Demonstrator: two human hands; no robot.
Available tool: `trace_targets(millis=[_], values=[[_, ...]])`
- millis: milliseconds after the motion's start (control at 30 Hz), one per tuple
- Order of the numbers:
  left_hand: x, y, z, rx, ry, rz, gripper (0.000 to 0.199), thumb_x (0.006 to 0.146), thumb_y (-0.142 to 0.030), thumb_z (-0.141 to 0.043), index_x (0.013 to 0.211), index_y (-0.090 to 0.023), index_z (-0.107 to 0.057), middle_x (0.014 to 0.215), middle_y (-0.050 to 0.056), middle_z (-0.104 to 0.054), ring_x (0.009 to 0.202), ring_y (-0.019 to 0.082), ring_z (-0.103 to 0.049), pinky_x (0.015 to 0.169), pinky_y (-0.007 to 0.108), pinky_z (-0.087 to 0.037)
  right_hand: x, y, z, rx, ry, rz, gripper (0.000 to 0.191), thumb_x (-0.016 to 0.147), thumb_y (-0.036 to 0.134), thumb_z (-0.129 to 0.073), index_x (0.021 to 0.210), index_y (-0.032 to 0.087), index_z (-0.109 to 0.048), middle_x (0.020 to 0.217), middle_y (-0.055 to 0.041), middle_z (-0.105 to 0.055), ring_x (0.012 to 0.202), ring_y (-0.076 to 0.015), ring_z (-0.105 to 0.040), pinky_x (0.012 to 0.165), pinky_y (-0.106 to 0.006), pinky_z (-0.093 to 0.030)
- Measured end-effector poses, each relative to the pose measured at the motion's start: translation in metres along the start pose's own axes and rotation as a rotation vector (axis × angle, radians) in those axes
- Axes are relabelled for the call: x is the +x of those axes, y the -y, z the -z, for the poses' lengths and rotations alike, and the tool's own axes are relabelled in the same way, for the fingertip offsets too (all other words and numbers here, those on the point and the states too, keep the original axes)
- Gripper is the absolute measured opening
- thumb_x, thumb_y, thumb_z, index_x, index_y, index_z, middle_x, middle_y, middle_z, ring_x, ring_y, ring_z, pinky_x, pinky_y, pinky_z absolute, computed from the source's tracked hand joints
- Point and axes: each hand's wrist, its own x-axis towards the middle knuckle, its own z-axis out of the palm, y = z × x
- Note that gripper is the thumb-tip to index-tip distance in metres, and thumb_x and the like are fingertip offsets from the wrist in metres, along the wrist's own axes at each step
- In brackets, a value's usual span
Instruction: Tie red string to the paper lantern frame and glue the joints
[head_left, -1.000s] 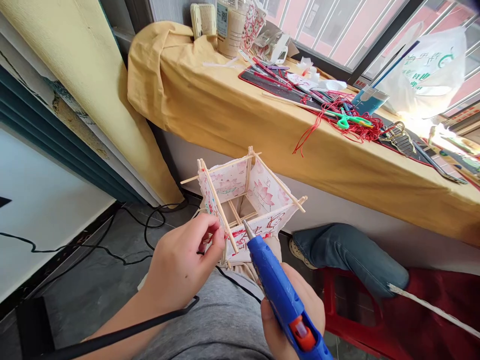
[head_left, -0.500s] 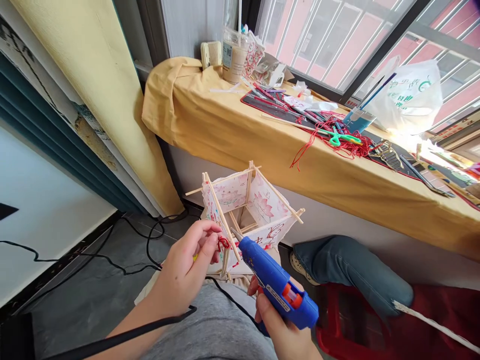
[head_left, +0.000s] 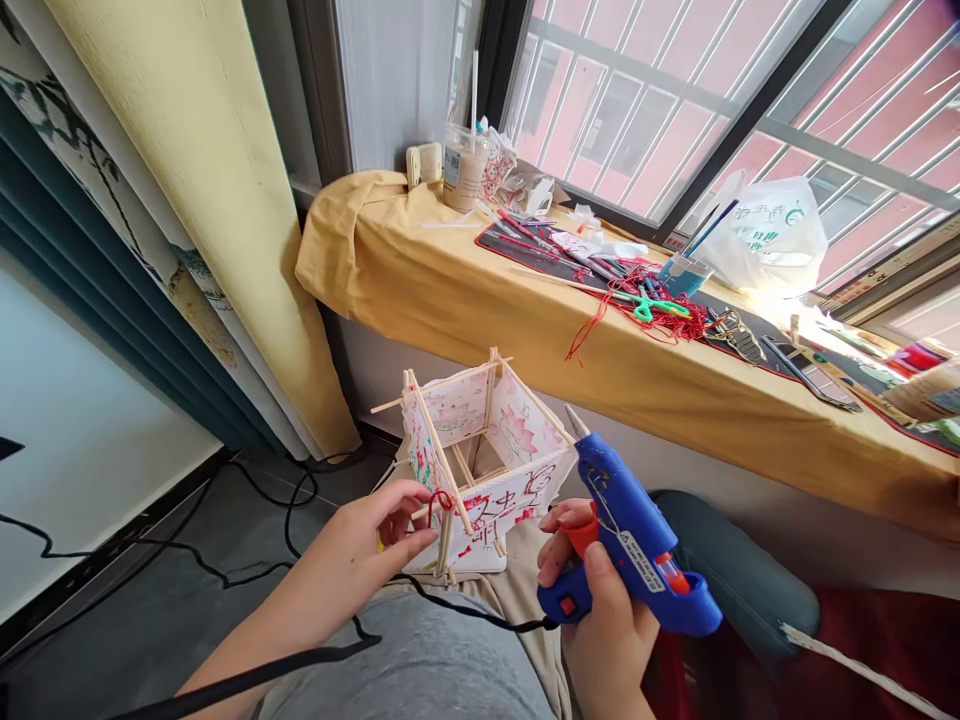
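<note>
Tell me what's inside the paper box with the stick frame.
Inside the box, wooden sticks cross the bottom, and a pink flower drawing shows on a far wall. The near wall's inner face and the floor right behind it are hidden.

I have one head view on my feed. Lens sits at the wearer's head, facing forward and steeply down; grey shirt (head_left: 427, 660) close, bottom centre. Left hand (head_left: 371, 535) and right hand (head_left: 611, 620) near, lower part of frame. Ledge (head_left: 420, 290) farther off, slanting down toward right edge; window (head_left: 600, 130) beyond, upper right.
</note>
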Motion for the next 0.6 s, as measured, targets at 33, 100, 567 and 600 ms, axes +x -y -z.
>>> trace_targets(millis=[33, 100, 567, 600], values=[[0.001, 0.002, -0.001, 0.052, 0.016, -0.004, 0.028, 0.081, -0.045, -0.052, 0.093, -0.021, -0.059, 0.075, -0.001, -0.061, 0.065, 0.015, -0.052, 0.059, 0.024, -0.041, 0.001, 0.000, -0.001, 0.020, -0.008, -0.014, 0.016, 0.085, 0.034, -0.051, 0.086, 0.020, -0.060, 0.079, 0.0000, -0.061, 0.048, -0.0054, -0.050, 0.054, -0.022, -0.044], [0.001, 0.008, -0.002, 0.137, 0.051, -0.034, 0.028, 0.081, -0.045, -0.049, 0.078, -0.019, -0.060, 0.071, 0.000, -0.058, 0.065, 0.015, -0.051, 0.058, 0.023, -0.039, 0.001, 0.000, -0.003, 0.054, -0.004, -0.043, 0.016, 0.085, 0.033, -0.052, 0.085, 0.019, -0.060, 0.079, 0.0002, -0.061, 0.047, -0.0047, -0.050, 0.053, -0.022, -0.043], [-0.013, -0.063, 0.127, 0.264, -0.063, -0.255, 0.032, 0.074, -0.051, -0.051, 0.059, -0.026, -0.064, 0.060, -0.005, -0.058, 0.055, 0.011, -0.052, 0.054, 0.019, -0.041, -0.004, 0.002, -0.008, 0.078, -0.050, -0.095, 0.022, 0.079, 0.039, -0.059, 0.082, 0.017, -0.060, 0.073, -0.0015, -0.060, 0.045, -0.0055, -0.048, 0.042, -0.018, -0.037], [-0.010, -0.072, 0.133, 0.293, -0.110, -0.297, 0.032, 0.072, -0.052, -0.053, 0.059, -0.026, -0.065, 0.059, -0.005, -0.058, 0.055, 0.011, -0.052, 0.054, 0.018, -0.041, -0.004, 0.001, -0.006, 0.074, -0.038, -0.094, 0.022, 0.080, 0.039, -0.059, 0.082, 0.017, -0.060, 0.072, -0.0016, -0.061, 0.045, -0.0057, -0.048, 0.042, -0.019, -0.037]])
